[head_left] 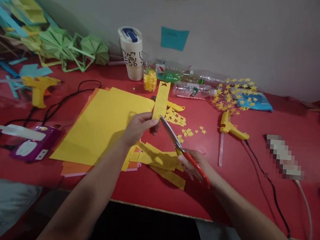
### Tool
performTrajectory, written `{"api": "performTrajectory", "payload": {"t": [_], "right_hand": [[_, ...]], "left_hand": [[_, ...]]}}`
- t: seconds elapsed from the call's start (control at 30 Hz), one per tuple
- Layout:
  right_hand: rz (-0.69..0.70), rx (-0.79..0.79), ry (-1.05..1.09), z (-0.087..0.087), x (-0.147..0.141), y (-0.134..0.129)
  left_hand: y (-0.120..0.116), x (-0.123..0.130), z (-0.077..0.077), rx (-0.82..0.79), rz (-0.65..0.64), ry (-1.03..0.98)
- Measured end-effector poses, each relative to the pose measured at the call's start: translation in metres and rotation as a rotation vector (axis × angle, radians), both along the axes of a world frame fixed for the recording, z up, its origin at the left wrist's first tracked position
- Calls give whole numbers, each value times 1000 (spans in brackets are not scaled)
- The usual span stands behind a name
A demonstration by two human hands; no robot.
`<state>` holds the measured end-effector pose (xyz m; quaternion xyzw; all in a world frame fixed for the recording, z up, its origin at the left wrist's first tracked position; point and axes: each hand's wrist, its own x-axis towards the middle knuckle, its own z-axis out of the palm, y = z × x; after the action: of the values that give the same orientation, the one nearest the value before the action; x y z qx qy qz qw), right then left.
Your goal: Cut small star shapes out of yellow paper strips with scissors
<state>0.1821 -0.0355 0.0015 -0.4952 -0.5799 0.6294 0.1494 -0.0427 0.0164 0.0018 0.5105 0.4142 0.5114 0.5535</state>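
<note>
Between the thumb and fingers of my left hand (141, 127) is a yellow paper strip (161, 98), held upright, with a star-shaped hole near its top. My right hand (193, 165) grips red-handled scissors (171, 132), whose blade tips meet the strip's lower edge beside my left thumb. Behind the strip lies a yellow paper piece with star cut-outs (176, 117), and a yellow cutter (176, 106) is partly hidden there. Small yellow paper stars (188, 132) are scattered to the right. More yellow strips (159, 158) lie below my hands.
Yellow sheets (104, 123) are stacked at left. Glue guns lie at left (39, 88) and right (228, 127), with cords. A tumbler (132, 55), plastic bottles (192, 89) and a star cluster (235, 92) stand along the back. A purple power strip (31, 148) is at left.
</note>
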Motion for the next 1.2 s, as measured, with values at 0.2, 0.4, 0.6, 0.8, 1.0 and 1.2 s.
{"api": "performTrajectory", "payload": {"t": [0.2, 0.4, 0.6, 0.8, 1.0, 1.2], "right_hand": [[15, 50, 20, -8, 2, 1], [70, 82, -17, -5, 4, 0], [120, 137, -17, -1, 5, 1], [133, 68, -23, -7, 7, 1], [140, 52, 23, -9, 9, 1], [161, 40, 7, -5, 8, 1]], "left_hand": [[-2, 1, 5, -19, 70, -58], [-2, 1, 2, -16, 102, -31], [-2, 1, 0, -2, 97, 7], [-1, 1, 0, -31, 96, -16], [-1, 2, 0, -43, 78, -40], [-1, 1, -1, -36, 77, -17]]}}
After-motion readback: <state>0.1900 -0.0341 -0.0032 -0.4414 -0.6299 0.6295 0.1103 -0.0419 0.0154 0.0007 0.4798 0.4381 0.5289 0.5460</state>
